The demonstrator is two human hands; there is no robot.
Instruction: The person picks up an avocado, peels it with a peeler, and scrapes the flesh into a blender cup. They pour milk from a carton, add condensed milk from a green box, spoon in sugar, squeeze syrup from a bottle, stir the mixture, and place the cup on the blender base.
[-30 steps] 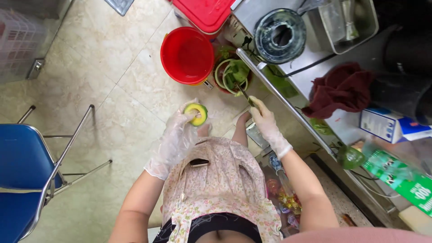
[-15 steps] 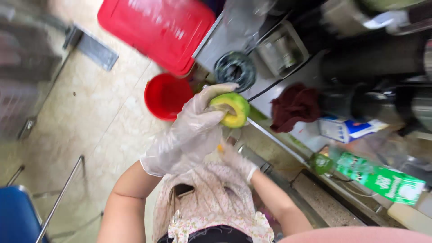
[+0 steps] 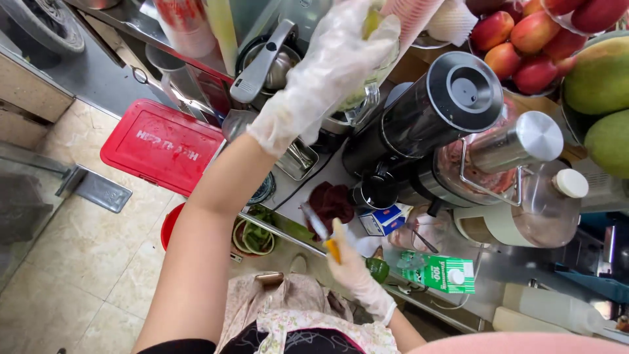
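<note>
While a yellow-green fruit piece (image 3: 371, 21) sits pinched in the raised, gloved left hand (image 3: 327, 69) above the juicer (image 3: 432, 111) on the desk (image 3: 327, 172), the gloved right hand (image 3: 350, 265) grips a yellow-handled knife (image 3: 321, 233) low beside a dark red cloth (image 3: 331, 200).

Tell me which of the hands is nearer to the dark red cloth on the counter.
The right. The right hand, gripping a yellow-handled peeler, is just beside the dark red cloth, at its lower edge. The left hand is raised far above it, up at the juicer.
</note>
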